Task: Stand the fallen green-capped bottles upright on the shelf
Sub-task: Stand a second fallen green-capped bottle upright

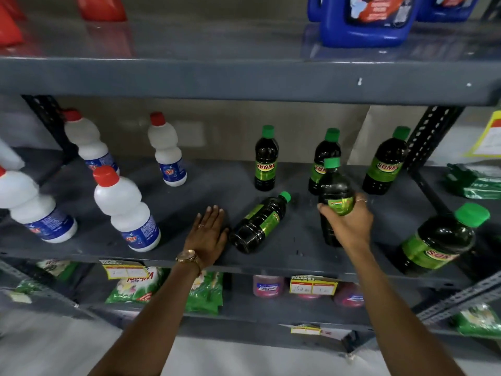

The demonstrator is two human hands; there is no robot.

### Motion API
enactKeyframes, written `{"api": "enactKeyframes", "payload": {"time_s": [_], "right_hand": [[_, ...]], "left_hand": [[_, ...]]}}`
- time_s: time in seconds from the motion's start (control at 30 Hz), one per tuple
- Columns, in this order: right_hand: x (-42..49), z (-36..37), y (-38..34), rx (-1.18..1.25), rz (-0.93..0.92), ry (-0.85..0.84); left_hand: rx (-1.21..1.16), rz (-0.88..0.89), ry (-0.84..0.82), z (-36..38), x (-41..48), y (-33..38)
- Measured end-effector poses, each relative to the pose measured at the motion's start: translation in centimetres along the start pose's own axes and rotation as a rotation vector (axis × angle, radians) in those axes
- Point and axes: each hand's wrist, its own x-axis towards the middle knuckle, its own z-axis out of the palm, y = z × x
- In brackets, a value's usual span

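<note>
Bottles with green caps stand along the grey shelf [298, 248], but one fallen bottle [259, 223] lies on its side, cap pointing toward the back. Just right of this fallen bottle, the right hand [348, 226] is clamped around another bottle [334, 196], held almost upright, probably being set down. Just left of the fallen bottle, the left hand [208, 234] rests flat, fingers spread. Next, the fallen bottle needs a grip and a lift.

Left hand [207, 234] flat, palm down, fingers extended; right hand [348, 226] grip closed, apparently firm.
</note>
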Motion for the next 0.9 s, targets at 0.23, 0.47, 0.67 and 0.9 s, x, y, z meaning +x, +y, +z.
{"api": "enactKeyframes", "payload": {"time_s": [0.23,0.47,0.67,0.9], "right_hand": [[-0.9,2.1,1.2,0.256,-0.021,0.176],[-1.7,1.9,4.6,0.173,0.068,0.029],[-0.8,2.7,3.2,0.048,0.019,0.112],[-1.1,2.6,4.3,0.148,0.018,0.061]], "left_hand": [[-0.031,0.023,-0.003,-0.3,-0.1,0.2],[-0.056,0.032,0.011,-0.1,-0.4,-0.4],[-0.072,0.043,0.024,0.0,0.3,-0.4],[-0.085,0.035,0.029,0.2,0.3,-0.6]]}}
